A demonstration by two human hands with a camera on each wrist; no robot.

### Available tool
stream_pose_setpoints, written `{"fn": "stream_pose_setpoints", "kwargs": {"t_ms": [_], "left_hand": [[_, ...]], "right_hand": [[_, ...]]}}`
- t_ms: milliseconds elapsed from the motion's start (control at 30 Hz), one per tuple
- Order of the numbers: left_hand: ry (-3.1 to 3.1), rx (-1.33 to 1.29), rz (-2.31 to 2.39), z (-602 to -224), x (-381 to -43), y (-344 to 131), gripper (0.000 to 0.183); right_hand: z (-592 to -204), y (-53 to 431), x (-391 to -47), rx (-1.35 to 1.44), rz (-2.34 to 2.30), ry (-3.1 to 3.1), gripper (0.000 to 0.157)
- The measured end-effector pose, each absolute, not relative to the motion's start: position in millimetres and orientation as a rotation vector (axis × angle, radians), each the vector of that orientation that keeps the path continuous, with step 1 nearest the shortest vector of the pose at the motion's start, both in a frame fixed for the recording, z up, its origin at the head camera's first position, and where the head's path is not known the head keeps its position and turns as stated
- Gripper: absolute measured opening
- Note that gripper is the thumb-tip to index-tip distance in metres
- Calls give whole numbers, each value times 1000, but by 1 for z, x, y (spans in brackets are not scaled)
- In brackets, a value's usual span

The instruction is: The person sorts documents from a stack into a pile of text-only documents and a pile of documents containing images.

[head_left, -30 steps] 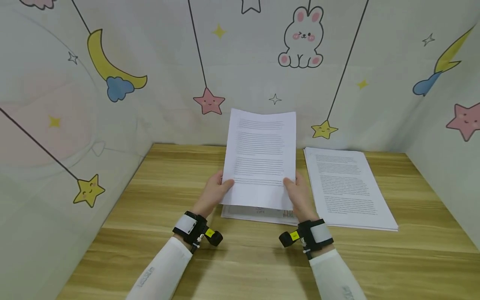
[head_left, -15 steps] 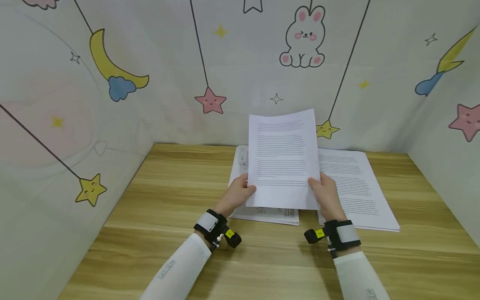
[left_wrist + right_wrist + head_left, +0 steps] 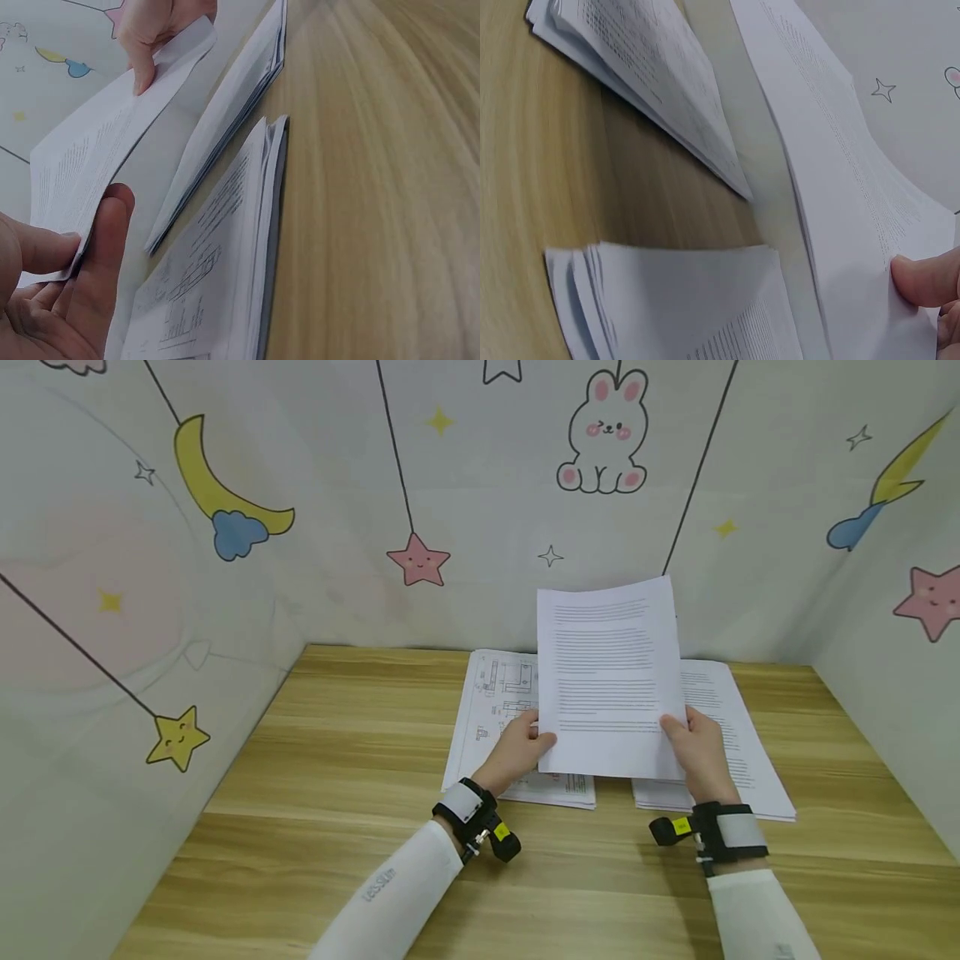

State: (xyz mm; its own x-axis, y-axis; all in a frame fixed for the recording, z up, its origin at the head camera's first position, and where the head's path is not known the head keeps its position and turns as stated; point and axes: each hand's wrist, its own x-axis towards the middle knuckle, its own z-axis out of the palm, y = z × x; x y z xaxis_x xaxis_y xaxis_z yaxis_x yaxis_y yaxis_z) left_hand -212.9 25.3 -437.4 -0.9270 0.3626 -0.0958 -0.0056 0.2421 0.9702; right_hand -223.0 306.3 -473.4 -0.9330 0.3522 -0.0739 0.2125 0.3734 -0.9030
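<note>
A few printed sheets of paper [image 3: 607,685] are held up off the table, text side facing me. My left hand [image 3: 517,750] pinches their lower left edge between thumb and fingers. On the opposite edge my right hand [image 3: 701,752] grips them, thumb [image 3: 922,281] on the front face. Behind and left of the held sheets lies a stack of papers with technical drawings [image 3: 480,718], partly covered by them in the head view. To the right, a stack of text pages [image 3: 738,760] lies on the table, its left part hidden behind the raised sheets.
The wooden table [image 3: 360,727] runs back to a white fabric backdrop [image 3: 495,477] printed with stars, a moon and a rabbit. A strip of bare wood separates the two stacks. A strap with a small camera sits on each wrist.
Both hands have carried the held sheets to the right, from over the drawings stack to between the two stacks. More of the drawings shows now, and less of the text stack.
</note>
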Motion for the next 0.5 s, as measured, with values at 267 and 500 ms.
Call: {"fn": "stream_pose_setpoints", "kwargs": {"t_ms": [267, 500], "left_hand": [[2214, 368, 1684, -442, -209, 52, 46], [2283, 456, 1600, -447, -203, 73, 56]], "right_hand": [[-452, 321, -208, -581, 1505, -2564, 61], [-427, 329, -190, -622, 1466, -2620, 57]]}}
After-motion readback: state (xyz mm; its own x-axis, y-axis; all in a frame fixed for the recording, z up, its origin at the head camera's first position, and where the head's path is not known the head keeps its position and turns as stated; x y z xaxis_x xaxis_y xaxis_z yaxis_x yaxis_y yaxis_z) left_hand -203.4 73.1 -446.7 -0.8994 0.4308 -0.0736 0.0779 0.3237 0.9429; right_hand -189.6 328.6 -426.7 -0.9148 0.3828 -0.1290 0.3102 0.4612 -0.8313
